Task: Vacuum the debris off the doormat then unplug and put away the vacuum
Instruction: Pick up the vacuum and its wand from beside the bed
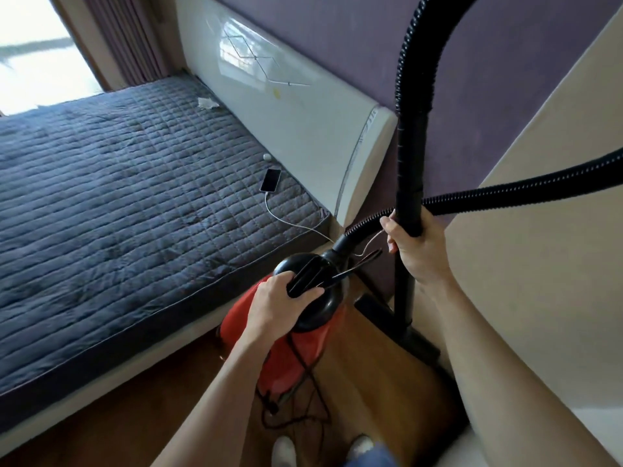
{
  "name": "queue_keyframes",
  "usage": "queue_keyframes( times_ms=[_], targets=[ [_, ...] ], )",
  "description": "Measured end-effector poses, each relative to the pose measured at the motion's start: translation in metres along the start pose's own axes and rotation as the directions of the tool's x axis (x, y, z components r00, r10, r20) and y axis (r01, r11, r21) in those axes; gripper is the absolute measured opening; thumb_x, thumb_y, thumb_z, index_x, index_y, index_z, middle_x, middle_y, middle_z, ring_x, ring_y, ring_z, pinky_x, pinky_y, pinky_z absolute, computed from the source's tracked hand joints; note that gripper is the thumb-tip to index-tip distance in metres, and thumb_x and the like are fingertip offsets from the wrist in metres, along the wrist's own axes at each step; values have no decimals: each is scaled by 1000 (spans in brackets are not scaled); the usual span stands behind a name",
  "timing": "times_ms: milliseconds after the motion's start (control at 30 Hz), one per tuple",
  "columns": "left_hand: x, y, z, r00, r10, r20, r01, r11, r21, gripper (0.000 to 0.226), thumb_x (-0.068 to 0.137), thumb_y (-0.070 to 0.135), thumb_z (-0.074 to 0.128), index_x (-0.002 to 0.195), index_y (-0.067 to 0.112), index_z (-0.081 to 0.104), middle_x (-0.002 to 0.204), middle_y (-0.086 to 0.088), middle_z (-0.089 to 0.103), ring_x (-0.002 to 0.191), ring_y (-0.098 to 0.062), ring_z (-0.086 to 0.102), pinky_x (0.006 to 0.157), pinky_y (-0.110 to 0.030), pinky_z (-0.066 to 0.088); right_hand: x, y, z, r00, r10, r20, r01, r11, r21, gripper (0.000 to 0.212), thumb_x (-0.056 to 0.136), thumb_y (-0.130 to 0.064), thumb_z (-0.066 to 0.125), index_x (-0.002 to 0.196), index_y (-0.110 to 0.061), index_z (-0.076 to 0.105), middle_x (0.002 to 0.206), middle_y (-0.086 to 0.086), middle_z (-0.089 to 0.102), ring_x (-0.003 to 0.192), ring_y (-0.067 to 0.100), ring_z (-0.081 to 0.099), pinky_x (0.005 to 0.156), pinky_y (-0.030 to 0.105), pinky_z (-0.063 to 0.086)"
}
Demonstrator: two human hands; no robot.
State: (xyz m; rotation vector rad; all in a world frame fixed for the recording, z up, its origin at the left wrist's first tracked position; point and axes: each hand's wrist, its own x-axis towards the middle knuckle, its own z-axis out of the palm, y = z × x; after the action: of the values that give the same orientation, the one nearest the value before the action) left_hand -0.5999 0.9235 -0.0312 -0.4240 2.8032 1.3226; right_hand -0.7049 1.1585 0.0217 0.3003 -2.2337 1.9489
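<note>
Bedroom. Wood floor [371,382], warm brown, smooth. Bed [118,197] fills left and far side, dark grey quilted cover with stitched grid, low pale base. Glossy white headboard [286,106] against matte purple wall [488,62]. Curtain [135,38] and bright window [33,45] at far left. Phone [270,180] lies on the bed near the headboard, thin white cable [286,217] trailing off the edge.

Vacuum [286,352] in centre, just beside the bed's near right corner: red canister body, rounded black plastic top, long axis roughly upright, top tilted toward the far right. Left hand [279,298] curled over the black carry handle [306,274] on top. Right hand [414,251] wrapped round the rigid black wand [409,163], which stands close to vertical. Its floor nozzle [418,342] sits at the bottom by the right wall. Ribbed black hose [505,192] runs from the canister top out to the right and arcs back over into the wand's upper end. Thin black cord [303,399] hangs loose, tangled on the floor below the canister.
</note>
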Motion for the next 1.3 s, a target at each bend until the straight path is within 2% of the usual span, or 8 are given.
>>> queue_keyframes(
  times_ms=[233,500,633,700,800,1100,1200,1300],
  targets=[
    [-22,-24,-30,980,-145,-138,138,989,-58,33,80,53,80,76,21,71,71,5,70,69,-8,67,69,-37,57,-4,-10,56,988,-34,152,13,990,140,21,95,-15,73,81,-8,58,58,2,54,48,14,51,52,23,45],
    [-59,-39,-57,866,-332,-374,298,943,-148,31,81,51,81,68,29,63,68,9,65,66,-4,63,56,-19,43,-13,-19,128,902,-61,426,-27,980,197,31,88,-33,73,82,-6,57,58,5,53,51,18,51,51,30,43],
    [-92,-49,-71,756,-432,-492,362,902,-234,33,81,49,82,71,23,65,68,5,66,66,-11,65,58,-28,47,-26,-30,171,818,-85,569,-35,980,198,29,85,-33,74,83,-7,61,57,9,54,48,16,51,49,28,44],
    [-114,-56,-79,687,-477,-548,390,878,-275,36,81,49,81,75,16,68,70,1,69,68,-14,67,61,-34,52,-37,-37,193,763,-118,635,-13,980,197,15,85,-32,73,79,-23,63,57,-3,56,48,13,53,49,25,45],
    [-153,-72,-93,576,-532,-621,420,844,-333,40,81,52,81,75,14,69,70,2,70,68,-13,68,60,-32,52,-60,-51,228,672,-180,718,23,975,223,21,90,-26,74,75,-34,61,57,-9,58,48,6,53,50,19,45],
    [-285,-138,-146,223,-608,-762,468,753,-463,48,81,48,83,70,5,64,63,2,64,60,-18,61,59,-36,50,-170,-101,346,385,-269,883,31,960,279,20,94,-15,74,82,-9,59,62,1,58,50,4,54,51,13,45],
    [-332,-170,-174,159,-609,-777,458,743,-488,55,82,51,80,78,-3,67,72,-11,71,68,-28,68,67,-48,56,-216,-117,394,335,-274,902,0,957,291,19,94,-15,73,85,-4,60,62,1,59,49,5,55,50,15,47],
    [-374,-204,-204,115,-615,-780,462,728,-506,53,82,51,79,85,-2,71,79,-10,74,75,-25,70,74,-47,58,-266,-136,445,252,-273,928,-16,958,286,20,94,-13,73,84,-4,59,62,1,58,50,9,56,51,22,49]
  ],
)
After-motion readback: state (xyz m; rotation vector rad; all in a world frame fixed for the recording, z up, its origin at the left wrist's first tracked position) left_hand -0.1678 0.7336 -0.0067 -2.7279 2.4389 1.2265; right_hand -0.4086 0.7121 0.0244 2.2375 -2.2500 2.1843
